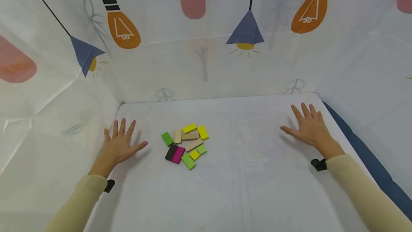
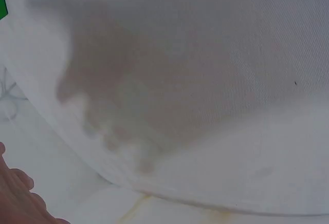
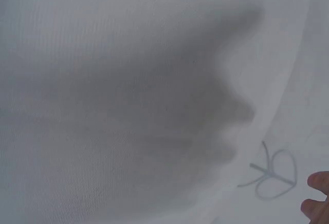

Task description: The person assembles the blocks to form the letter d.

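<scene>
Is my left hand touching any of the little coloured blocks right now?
Apart. The head view shows the left hand spread flat on the white table, with bare cloth between its thumb and the nearest green block.

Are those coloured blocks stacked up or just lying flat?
Lying flat: the blocks sit in a loose huddle on the table, between the two open hands.

Head high; wrists near tabletop (image 1: 244, 174)
</scene>
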A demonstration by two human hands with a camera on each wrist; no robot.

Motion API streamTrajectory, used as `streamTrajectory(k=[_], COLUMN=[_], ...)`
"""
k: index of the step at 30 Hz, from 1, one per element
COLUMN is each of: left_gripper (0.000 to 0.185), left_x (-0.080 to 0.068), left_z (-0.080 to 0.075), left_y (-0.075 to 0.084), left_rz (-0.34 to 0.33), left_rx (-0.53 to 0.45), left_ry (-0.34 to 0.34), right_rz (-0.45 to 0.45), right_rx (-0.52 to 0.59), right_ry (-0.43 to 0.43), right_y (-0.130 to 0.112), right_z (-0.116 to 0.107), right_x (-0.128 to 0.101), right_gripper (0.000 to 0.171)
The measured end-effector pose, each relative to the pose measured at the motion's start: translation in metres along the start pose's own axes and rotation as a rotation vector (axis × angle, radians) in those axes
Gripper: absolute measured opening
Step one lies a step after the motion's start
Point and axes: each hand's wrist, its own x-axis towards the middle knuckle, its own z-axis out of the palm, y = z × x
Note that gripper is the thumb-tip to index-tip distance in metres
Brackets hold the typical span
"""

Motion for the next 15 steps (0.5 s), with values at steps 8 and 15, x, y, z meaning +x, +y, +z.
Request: streamTrajectory(k=[8,15], left_gripper=[0.102,0.099], left_x=[-0.003,-0.009], left_z=[0.01,0.017], left_y=[0.026,0.04], left_rz=[0.038,0.054], left_rx=[-0.038,-0.081], left_ry=[0.037,0.05], right_rz=[-0.044,-0.12], right_rx=[0.092,0.247], right_ry=[-0.006,-0.058], right_y=[-0.038,-0.075], right_z=[0.002,0.016], right_x=[0.001,0.002], right_gripper=[0.099,0.098])
